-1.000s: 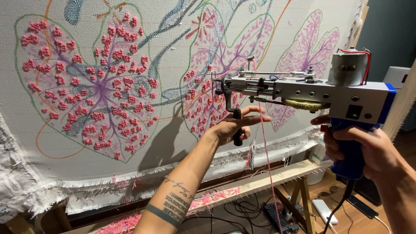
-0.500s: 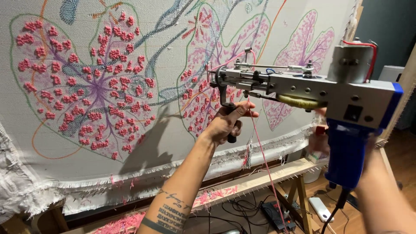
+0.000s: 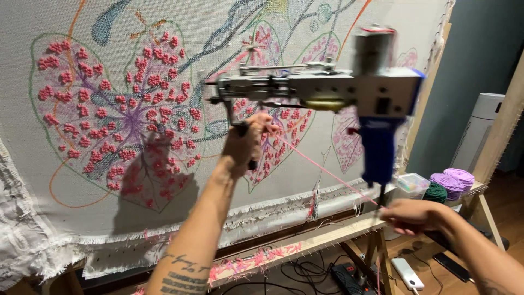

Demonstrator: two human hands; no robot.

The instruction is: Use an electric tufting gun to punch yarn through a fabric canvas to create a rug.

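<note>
One stretched cloth [image 3: 164,82] on a wooden frame [image 3: 327,240], perhaps a workshop wall [image 3: 469,65] beyond.

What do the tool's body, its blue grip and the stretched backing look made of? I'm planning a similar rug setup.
Tufting gun body: apparently bare metal, silvery-grey, though blurred. Blue grip: likely moulded plastic, smooth, uniform colour. Backing cloth: woven fabric, off-white, with visible weave and frayed lower edge. The left hand holds the front handle; the right hand pulls pink yarn.

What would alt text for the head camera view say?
The left hand holds a tufting gun by its front handle against a cloth tufted with pink leaf shapes. The right hand pinches the pink yarn running to the gun, near yarn balls.
</note>
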